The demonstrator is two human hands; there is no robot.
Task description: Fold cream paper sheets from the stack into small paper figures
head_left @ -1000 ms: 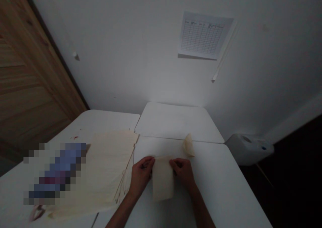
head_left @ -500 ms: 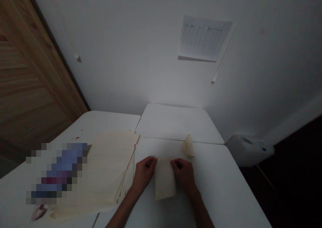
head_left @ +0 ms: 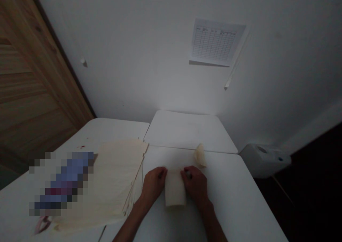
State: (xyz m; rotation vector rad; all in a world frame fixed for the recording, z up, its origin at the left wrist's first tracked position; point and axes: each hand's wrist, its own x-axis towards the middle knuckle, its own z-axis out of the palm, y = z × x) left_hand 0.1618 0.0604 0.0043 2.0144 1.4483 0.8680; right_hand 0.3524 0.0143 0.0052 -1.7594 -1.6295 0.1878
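Observation:
A small cream sheet of paper is held up between my two hands over the white table. My left hand pinches its upper left corner between thumb and fingers. At the upper right corner my right hand pinches it the same way. The sheet's lower end hangs toward me and curves slightly. Just beyond my right hand stands a small folded cream paper piece. To the left of my left hand lies a stack of large cream sheets, their right edges fanned unevenly.
A blurred-out bluish item lies on the left of the stack, with a pinkish loop below it. White tables meet at seams before the wall. A printed chart hangs above. A white box stands beyond the table's right edge.
The lower end of the small sheet has curved and drawn up a little. My fingers have shifted slightly at its top corners. The stack and the folded piece stay put.

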